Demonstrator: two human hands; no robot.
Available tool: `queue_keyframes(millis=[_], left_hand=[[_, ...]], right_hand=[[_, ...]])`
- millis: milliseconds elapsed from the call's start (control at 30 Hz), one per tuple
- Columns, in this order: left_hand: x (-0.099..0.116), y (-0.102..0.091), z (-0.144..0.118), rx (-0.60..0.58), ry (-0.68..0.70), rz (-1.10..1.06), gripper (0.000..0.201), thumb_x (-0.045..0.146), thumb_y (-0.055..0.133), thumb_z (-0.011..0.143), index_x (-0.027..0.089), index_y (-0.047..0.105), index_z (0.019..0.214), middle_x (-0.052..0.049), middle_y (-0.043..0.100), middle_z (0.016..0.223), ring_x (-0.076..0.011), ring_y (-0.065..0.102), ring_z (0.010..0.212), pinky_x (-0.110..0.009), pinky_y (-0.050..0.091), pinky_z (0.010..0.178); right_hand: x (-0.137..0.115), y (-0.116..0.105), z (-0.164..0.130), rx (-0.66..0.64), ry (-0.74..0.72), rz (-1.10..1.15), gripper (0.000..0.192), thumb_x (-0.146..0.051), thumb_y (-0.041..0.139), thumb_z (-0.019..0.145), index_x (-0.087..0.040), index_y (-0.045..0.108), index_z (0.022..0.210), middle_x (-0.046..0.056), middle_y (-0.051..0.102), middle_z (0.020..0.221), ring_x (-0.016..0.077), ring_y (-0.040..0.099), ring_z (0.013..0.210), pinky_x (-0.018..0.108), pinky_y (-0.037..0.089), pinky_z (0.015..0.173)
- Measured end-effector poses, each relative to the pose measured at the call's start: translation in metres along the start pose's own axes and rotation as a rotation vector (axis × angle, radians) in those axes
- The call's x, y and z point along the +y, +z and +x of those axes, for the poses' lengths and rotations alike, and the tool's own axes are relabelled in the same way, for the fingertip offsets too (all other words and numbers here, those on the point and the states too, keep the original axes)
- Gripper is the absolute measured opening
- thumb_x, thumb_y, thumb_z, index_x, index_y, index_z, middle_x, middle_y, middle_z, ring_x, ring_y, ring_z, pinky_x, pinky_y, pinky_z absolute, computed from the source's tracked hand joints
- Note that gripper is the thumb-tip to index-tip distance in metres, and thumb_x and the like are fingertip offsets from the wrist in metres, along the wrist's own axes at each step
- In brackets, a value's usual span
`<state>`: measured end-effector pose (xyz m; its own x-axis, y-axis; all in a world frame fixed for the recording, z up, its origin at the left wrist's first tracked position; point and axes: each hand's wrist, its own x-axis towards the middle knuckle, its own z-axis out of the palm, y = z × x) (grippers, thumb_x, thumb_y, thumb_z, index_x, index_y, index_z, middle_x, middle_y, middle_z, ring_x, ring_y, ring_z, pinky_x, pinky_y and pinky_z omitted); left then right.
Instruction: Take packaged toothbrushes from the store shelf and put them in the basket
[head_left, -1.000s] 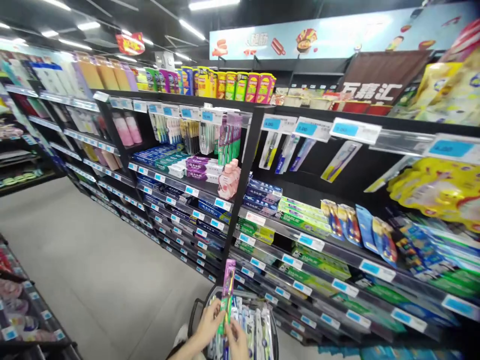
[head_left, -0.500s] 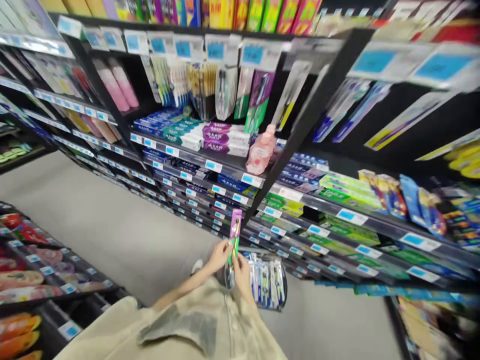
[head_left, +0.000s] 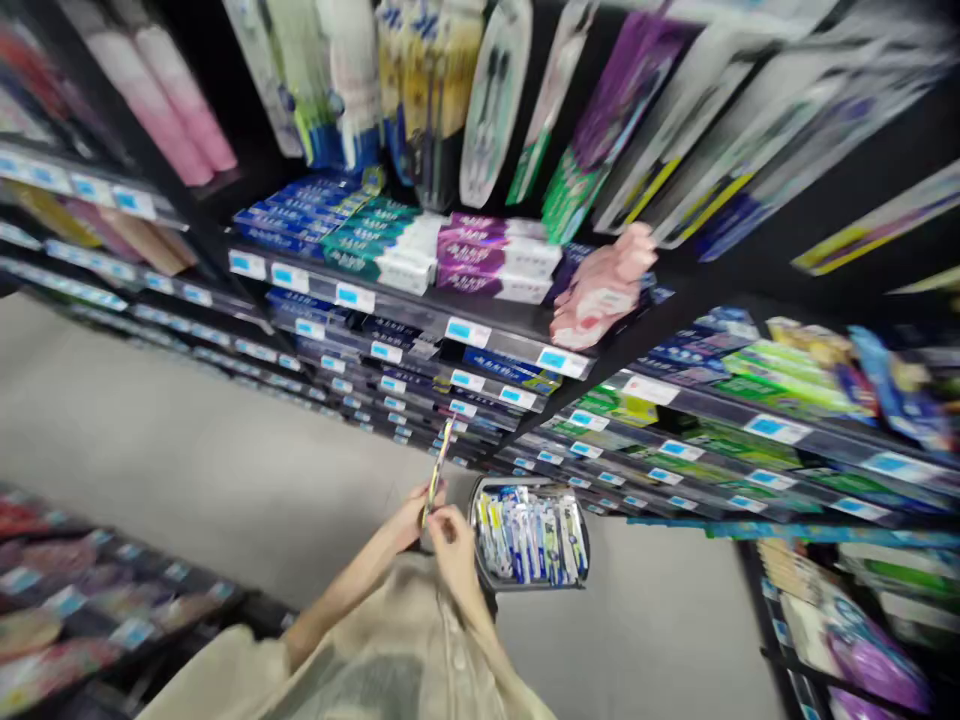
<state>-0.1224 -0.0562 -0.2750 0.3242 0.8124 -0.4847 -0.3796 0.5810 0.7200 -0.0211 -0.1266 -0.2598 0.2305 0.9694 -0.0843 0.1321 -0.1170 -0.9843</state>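
In front of my chest I hold a packaged toothbrush (head_left: 439,468), turned nearly edge-on so that only a thin strip shows. My left hand (head_left: 409,518) is closed around its lower part from the left. The fingers of my right hand (head_left: 453,540) are curled against its lower end, thumb and fingertips together. Just right of my hands sits a dark basket (head_left: 480,575) filled with several packaged toothbrushes (head_left: 529,535), standing on end side by side.
Ahead rises a shelf with toothpaste boxes (head_left: 491,255), a pink bottle (head_left: 600,285) at its edge and hanging toothbrush packs (head_left: 495,110). Below it are more tiers with price tags. Another display rack (head_left: 97,600) stands at lower left. Grey floor (head_left: 247,430) lies between.
The toothbrush pack has turned from facing me to edge-on and leans more. My view has moved closer to the shelf, and the basket shows more fully beside my right hand.
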Motion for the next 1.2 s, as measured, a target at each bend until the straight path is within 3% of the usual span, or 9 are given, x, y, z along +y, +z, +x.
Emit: queue_keyframes(millis=[167,300,467,633,767,900,1033,1200], left_hand=[[0.029,-0.013,0.013,-0.015,0.023,0.022,0.062,0.065,0.091,0.059,0.018,0.073,0.096,0.001,0.062,0.074,-0.0134,0.056,0.065,-0.026,0.046,0.063],[0.045,-0.013,0.025,-0.051,0.176,0.164,0.053,0.064,0.088,0.066,0.018,0.075,0.09,-0.005,0.072,0.087,-0.0197,0.065,0.083,-0.029,0.052,0.076],[0.047,-0.001,0.035,-0.141,0.252,0.188,0.056,0.067,0.08,0.076,0.019,0.076,0.105,-0.005,0.073,0.088,-0.0177,0.061,0.075,-0.029,0.049,0.069],[0.034,0.004,0.04,-0.27,0.155,0.336,0.06,0.075,0.078,0.071,0.019,0.074,0.093,-0.005,0.071,0.079,-0.0179,0.06,0.072,-0.027,0.042,0.063],[0.016,0.0,0.033,-0.343,0.06,0.397,0.06,0.077,0.076,0.068,0.02,0.071,0.087,-0.002,0.07,0.072,-0.0178,0.058,0.066,-0.027,0.039,0.062],[0.001,-0.01,0.023,-0.362,0.042,0.388,0.056,0.075,0.073,0.073,0.021,0.073,0.085,-0.002,0.07,0.07,-0.0194,0.06,0.069,-0.029,0.044,0.069],[-0.002,-0.024,0.021,-0.318,0.003,0.367,0.063,0.083,0.07,0.068,0.022,0.074,0.085,-0.003,0.072,0.072,-0.0228,0.062,0.073,-0.032,0.048,0.072],[-0.001,-0.046,0.037,-0.172,-0.047,0.363,0.069,0.089,0.072,0.053,0.027,0.075,0.083,-0.003,0.076,0.073,-0.0274,0.066,0.077,-0.036,0.053,0.078]], right_hand=[[-0.01,0.017,0.029,0.012,-0.032,-0.03,0.014,-0.032,0.075,0.082,-0.021,0.066,0.083,-0.002,0.066,0.074,0.0148,0.059,0.066,0.024,0.046,0.061],[-0.018,0.006,0.047,0.023,-0.056,-0.035,0.022,-0.043,0.069,0.092,-0.021,0.071,0.097,0.0,0.07,0.081,0.0166,0.064,0.07,0.026,0.049,0.064],[-0.041,-0.009,0.065,0.007,-0.076,0.123,0.039,-0.056,0.055,0.101,-0.022,0.069,0.115,0.005,0.073,0.091,0.0175,0.067,0.069,0.027,0.053,0.062],[-0.107,-0.033,0.097,0.15,-0.198,0.187,0.039,-0.054,0.057,0.101,-0.021,0.066,0.12,0.001,0.067,0.077,0.0143,0.06,0.057,0.026,0.051,0.056],[-0.17,-0.059,0.125,0.29,-0.279,0.17,0.053,-0.057,0.059,0.098,-0.019,0.06,0.135,0.0,0.066,0.075,0.0119,0.054,0.048,0.025,0.047,0.046],[-0.208,-0.08,0.145,0.431,-0.339,0.105,0.066,-0.059,0.06,0.097,-0.02,0.051,0.149,-0.001,0.064,0.078,0.0097,0.05,0.047,0.024,0.045,0.045],[-0.232,-0.1,0.163,0.52,-0.386,0.011,0.069,-0.058,0.059,0.098,-0.019,0.046,0.153,-0.002,0.062,0.075,0.009,0.049,0.048,0.022,0.041,0.045],[-0.265,-0.115,0.188,0.585,-0.485,-0.105,0.069,-0.061,0.057,0.098,-0.022,0.045,0.153,-0.002,0.062,0.077,0.008,0.048,0.048,0.021,0.037,0.045]])
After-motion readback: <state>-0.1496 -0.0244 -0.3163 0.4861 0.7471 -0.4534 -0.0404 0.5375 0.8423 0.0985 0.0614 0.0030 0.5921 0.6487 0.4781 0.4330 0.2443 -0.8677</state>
